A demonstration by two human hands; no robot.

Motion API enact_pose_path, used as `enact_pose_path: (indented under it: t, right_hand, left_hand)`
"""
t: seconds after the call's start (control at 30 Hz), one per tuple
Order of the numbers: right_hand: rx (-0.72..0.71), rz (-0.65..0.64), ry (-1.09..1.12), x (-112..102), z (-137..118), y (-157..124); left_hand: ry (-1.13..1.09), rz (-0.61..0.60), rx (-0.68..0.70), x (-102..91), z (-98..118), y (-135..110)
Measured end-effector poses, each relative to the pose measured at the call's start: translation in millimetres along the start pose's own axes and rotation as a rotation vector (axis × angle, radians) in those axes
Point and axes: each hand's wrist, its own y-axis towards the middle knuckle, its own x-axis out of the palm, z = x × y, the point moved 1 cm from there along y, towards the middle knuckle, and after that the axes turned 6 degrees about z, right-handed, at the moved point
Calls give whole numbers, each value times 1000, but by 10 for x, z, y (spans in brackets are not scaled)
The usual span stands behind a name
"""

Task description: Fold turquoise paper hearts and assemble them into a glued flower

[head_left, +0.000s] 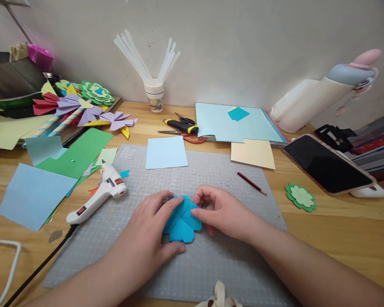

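Observation:
A bright blue paper flower (183, 221) with creased petals lies on the grey cutting mat (230, 256). Around its left side curves my left hand (153, 221), the fingers at its upper edge and the thumb at its lower edge, holding it. My right hand (220, 209) pinches a petal at the right edge between thumb and fingers. To the left rests a white glue gun (97, 194), its nozzle pointing away from me. A dark red pencil (251, 183) lies on the mat's right part.
Light blue paper (167, 152) lies at the mat's far edge, near scissors and a yellow-black cutter (181, 126). A paper cup (155, 96) holds white sticks. Left are green paper (80, 153) and folded flowers; right, a green paper flower (301, 197) and a phone (328, 164).

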Motion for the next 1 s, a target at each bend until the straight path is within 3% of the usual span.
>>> enact_pose_path:
  t: [0.1,0.27,0.4,0.5,0.57,0.7,1.0]
  right_hand:
    - [10,-4,71,26,-2,-12]
    - [44,18,249,-3,-38,-11]
    - [30,21,360,-1,-68,-37]
    - [27,18,422,34,-82,-78]
    - [42,28,451,59,-84,-107]
    - [87,11,391,95,-75,-141]
    - [68,-5,273,145,-91,-167]
  left_hand:
    - [-123,60,-74,-4,-13,-1]
    - [-456,206,-356,-68,-49,70]
    - [-849,86,-500,-134,-15,136]
    - [-1001,-47,-564,-154,24,142]
    - [-1078,-63,-610,-147,30,133]
    - [-1155,-21,-649,-122,18,124]
    - [-1049,-4,-651,-129,14,123]
